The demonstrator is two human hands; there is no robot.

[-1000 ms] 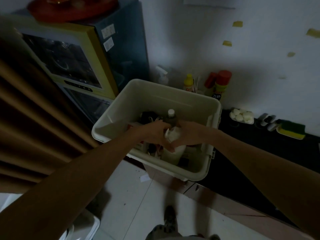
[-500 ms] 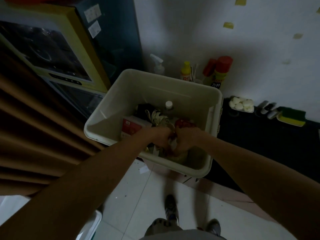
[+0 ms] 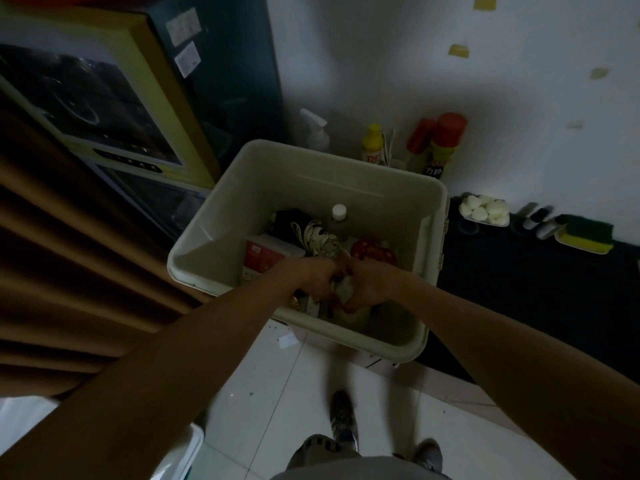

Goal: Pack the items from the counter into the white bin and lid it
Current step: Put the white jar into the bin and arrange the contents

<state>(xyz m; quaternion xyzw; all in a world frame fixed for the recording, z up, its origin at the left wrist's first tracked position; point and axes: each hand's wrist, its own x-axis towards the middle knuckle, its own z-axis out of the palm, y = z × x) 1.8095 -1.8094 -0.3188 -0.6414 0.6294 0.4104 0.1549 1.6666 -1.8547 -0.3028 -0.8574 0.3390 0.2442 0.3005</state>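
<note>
Hands meet low inside the open, rectangular white plastic bin (image 3: 360,188), which stands unlidded at the edge of the dark bench (image 3: 519,289). The left hand (image 3: 317,282) and the right hand (image 3: 367,285) are both clenched around a small pale object (image 3: 344,289) pressed between them near the bin's front wall; what the object is cannot be told in the dim light. Packed in the bin behind the hands are a red and white carton (image 3: 266,254), a cream and dark patterned bundle (image 3: 317,237), a bottle with a white cap (image 3: 338,212) standing upright, and a red round-topped item (image 3: 372,251). On the bench to the right of the bin, well apart from it, lie a tray of white round pieces (image 3: 484,209) and a green and yellow sponge (image 3: 585,234). Behind the bin, against the wall, stand a clear spray bottle (image 3: 317,131), a yellow bottle (image 3: 373,143) and a red-capped yellow can (image 3: 445,143).
</note>
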